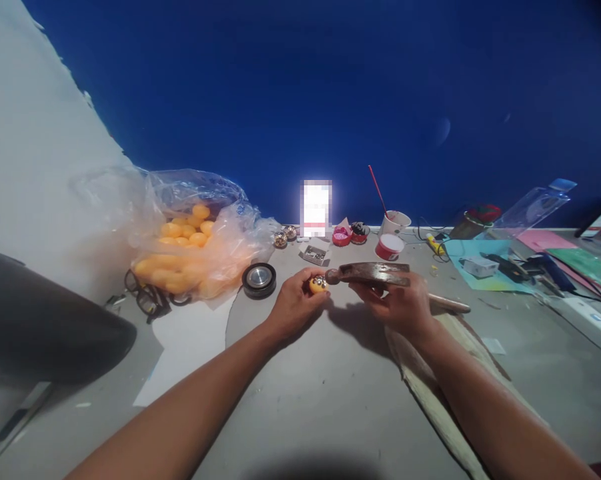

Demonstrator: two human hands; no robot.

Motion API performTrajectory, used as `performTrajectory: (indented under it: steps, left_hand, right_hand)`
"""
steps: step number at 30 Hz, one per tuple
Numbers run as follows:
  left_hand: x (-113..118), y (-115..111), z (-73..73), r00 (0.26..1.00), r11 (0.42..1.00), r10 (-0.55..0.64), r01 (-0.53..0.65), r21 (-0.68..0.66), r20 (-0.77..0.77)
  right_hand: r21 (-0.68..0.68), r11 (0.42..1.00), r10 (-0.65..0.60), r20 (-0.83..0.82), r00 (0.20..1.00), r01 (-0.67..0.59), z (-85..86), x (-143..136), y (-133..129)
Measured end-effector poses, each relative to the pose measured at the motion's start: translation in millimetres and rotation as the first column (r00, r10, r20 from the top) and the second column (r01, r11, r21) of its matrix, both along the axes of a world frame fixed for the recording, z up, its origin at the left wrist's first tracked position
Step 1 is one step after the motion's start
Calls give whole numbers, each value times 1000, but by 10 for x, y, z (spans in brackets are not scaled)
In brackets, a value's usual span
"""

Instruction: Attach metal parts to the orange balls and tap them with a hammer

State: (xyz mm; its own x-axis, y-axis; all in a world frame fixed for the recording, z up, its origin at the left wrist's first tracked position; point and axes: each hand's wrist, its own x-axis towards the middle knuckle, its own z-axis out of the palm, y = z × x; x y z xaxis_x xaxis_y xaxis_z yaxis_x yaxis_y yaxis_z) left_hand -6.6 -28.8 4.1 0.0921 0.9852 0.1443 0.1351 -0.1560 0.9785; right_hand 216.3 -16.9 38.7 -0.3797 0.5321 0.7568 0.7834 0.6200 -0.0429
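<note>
Between the thumb and fingers of my left hand is a small orange ball with shiny metal studs on its upper side. My right hand grips a claw hammer close to its head, and the wooden handle sticks out to the right behind the hand. The hammer's round face is right beside the ball; I cannot tell whether they touch. Just beyond my hands lies a small open box with little metal pieces in it. Two studded balls rest farther back, left of the box.
A clear plastic bag of orange balls stands at the left, near eyeglasses and a black round object. Red tubs and a paper cup stand at the back. A cloth lies under my right forearm.
</note>
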Motion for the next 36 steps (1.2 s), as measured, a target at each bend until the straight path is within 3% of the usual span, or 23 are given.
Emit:
performTrajectory:
  steps: [9,13,18,23,27,30,36]
  left_hand:
    - [-12,13,-52,994,997,21,-13,73,-103]
    - [-23,13,-50,993,994,32,-19,111,-117]
    - [-40,28,-80,997,995,1,7,104,-75]
    - [-37,37,-70,994,990,27,-11,141,-109]
    - [-20,32,-42,988,993,46,-30,115,-145]
    - [-15,25,-44,987,994,29,-12,108,-157]
    - [-26,16,-45,995,998,-8,15,68,-101]
  right_hand:
    - [7,1000,-21,13,1000,21,-16,-6,6]
    - [-43,998,34,14,999,-34,-6,-7,2]
    - [49,998,34,-20,999,-33,-19,-42,-1]
    - [39,996,76,-12,997,-75,-22,-33,14]
    - [10,1000,2,-19,1000,-2,-24,18,13]
    - [-11,1000,23,-3,1000,-23,-18,3,0]
    - [88,995,46,-15,999,-45,8,-42,-8]
